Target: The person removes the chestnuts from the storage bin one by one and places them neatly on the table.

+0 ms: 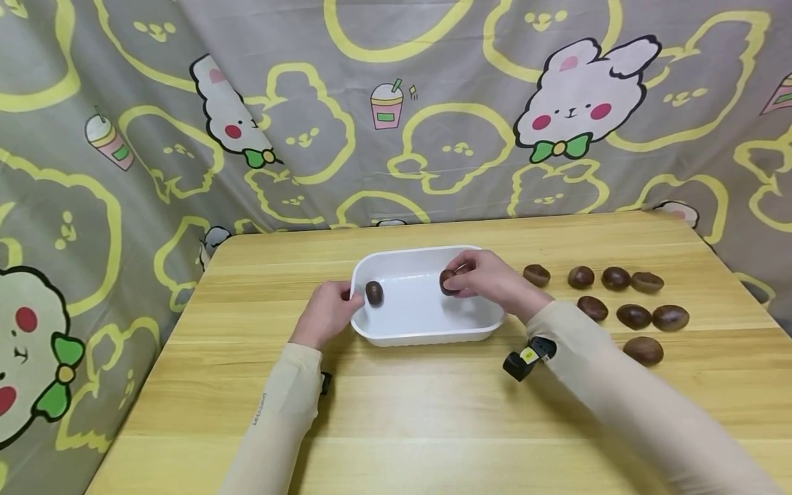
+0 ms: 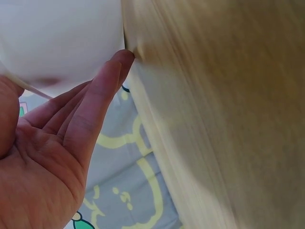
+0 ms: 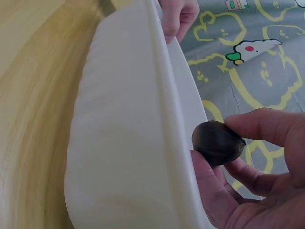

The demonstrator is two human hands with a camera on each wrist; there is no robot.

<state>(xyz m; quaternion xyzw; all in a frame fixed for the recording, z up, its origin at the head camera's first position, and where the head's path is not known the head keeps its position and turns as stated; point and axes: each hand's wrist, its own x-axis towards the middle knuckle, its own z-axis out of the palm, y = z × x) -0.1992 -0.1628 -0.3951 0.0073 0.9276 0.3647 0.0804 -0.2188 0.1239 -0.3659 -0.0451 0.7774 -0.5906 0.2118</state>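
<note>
A white oblong plastic tub (image 1: 427, 337) stands on the table, with one brown chestnut (image 1: 374, 293) lying inside at its left end. My left hand (image 1: 326, 311) grips the tub's left rim, thumb over the edge; in the left wrist view the fingers (image 2: 90, 107) lie along its outer wall. Over the right part of the tub, my right hand (image 1: 489, 278) pinches another chestnut (image 3: 218, 142) between thumb and fingertips. The right wrist view shows that dark, glossy chestnut held close beside the rim.
Several loose chestnuts (image 1: 634, 316) lie scattered on the wooden table (image 1: 408, 419) to the right of the tub, some close to my right forearm. A grey cartoon-print curtain (image 1: 346, 158) hangs behind the table and along its left side.
</note>
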